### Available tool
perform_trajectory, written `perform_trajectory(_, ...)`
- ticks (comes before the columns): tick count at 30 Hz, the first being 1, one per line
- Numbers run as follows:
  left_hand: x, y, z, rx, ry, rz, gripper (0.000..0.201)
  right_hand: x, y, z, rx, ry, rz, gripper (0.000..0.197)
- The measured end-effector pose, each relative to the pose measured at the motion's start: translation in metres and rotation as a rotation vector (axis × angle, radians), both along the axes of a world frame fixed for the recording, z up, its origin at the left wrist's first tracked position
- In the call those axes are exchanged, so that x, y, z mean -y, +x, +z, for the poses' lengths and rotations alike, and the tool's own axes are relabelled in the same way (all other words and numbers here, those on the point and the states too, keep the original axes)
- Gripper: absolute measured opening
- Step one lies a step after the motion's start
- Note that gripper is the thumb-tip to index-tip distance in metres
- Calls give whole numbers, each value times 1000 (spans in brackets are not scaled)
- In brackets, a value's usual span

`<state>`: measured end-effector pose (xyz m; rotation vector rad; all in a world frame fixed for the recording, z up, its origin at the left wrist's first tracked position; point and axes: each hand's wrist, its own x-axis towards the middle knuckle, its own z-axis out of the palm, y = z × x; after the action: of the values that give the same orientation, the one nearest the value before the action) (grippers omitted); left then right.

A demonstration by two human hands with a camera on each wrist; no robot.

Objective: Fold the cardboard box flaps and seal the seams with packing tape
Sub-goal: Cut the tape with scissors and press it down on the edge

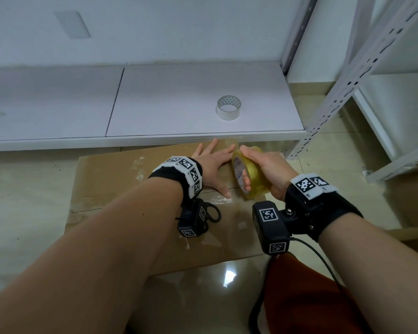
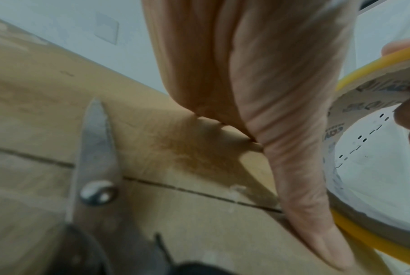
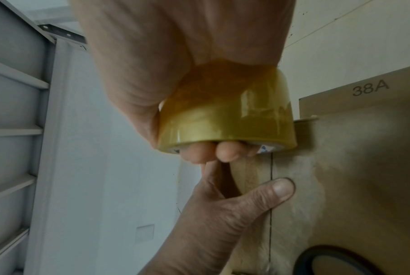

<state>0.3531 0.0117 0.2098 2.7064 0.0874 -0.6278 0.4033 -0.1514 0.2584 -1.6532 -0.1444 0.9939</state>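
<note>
A brown cardboard box (image 1: 111, 179) lies on the floor with its flaps folded shut and a seam (image 2: 175, 188) running across its top. My left hand (image 1: 215, 162) presses flat on the box, fingers spread, thumb (image 3: 277, 189) next to the seam. My right hand (image 1: 263, 169) grips a yellowish roll of packing tape (image 1: 249, 174), fingers curled through its core, the roll standing on edge on the box just right of the left hand. Clear tape strips (image 1: 217, 201) shine on the cardboard.
Black-handled scissors (image 1: 210, 213) lie on the box under my left wrist, blades (image 2: 96, 141) across the seam. A second, clear tape roll (image 1: 228, 107) sits on the low white shelf (image 1: 179, 116) behind the box. A grey metal rack (image 1: 362, 75) stands at right. Glossy floor tiles surround the box.
</note>
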Motion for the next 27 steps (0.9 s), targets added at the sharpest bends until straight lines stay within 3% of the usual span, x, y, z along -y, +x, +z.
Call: perform_trajectory(27, 0, 4, -3, -14, 17, 15, 125, 14, -13, 11, -18, 8, 9, 46)
